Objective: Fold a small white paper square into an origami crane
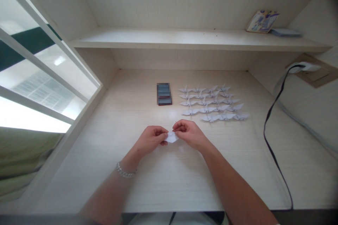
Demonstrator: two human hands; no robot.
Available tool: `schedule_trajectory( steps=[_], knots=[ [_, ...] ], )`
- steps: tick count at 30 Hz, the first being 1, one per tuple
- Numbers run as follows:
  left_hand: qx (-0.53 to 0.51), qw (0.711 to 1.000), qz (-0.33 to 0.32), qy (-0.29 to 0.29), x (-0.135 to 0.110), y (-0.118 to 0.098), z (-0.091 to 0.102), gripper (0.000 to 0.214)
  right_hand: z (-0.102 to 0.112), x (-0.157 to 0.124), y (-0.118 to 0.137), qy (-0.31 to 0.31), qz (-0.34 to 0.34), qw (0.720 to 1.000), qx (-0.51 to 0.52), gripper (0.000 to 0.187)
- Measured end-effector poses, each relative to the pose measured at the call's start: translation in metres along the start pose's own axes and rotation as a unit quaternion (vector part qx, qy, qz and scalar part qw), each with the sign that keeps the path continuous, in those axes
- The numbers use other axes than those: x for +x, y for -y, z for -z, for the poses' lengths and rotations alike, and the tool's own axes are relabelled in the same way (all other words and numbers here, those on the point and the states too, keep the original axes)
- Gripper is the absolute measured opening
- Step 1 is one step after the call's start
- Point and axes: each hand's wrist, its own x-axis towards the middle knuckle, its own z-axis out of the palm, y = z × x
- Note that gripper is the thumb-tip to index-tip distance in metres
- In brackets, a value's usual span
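Note:
A small piece of folded white paper (pixel 171 137) is held just above the desk, between my two hands. My left hand (pixel 153 136) pinches its left edge with thumb and fingers. On the opposite side, my right hand (pixel 190 134) grips the upper right edge the same way. Fingertips cover parts of the paper, so its full shape is hidden. Beyond my right hand stand several white paper cranes (pixel 211 102), set out in rows on the desk. A dark rectangular object with a blurred face (pixel 164 94) lies left of the cranes.
The pale wooden desk (pixel 105 140) has a shelf (pixel 169 38) above its back, bearing a small box (pixel 262 21) and a flat item (pixel 285 32). A black cable (pixel 268 112) runs from the wall socket (pixel 317 70) down the right side. White rails (pixel 39 63) border the left.

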Motion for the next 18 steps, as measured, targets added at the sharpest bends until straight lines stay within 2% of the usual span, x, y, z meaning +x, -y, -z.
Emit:
schedule_trajectory(
  steps=[7,14,18],
  knots=[
    [-0.035,0.999,0.010,-0.028,0.0016,-0.0018,0.0003,0.019,0.0000,0.0035,-0.0020,-0.046,-0.002,0.997,0.060,0.016],
    [-0.075,0.996,0.008,-0.053,0.0011,-0.0005,-0.0003,0.019,-0.0015,0.0033,-0.0029,-0.065,0.025,0.997,0.023,0.018],
    [-0.037,0.999,-0.002,-0.036,0.0009,-0.0020,-0.0014,0.023,-0.0025,0.0042,-0.0033,-0.061,0.027,0.997,0.026,0.018]
  ],
)
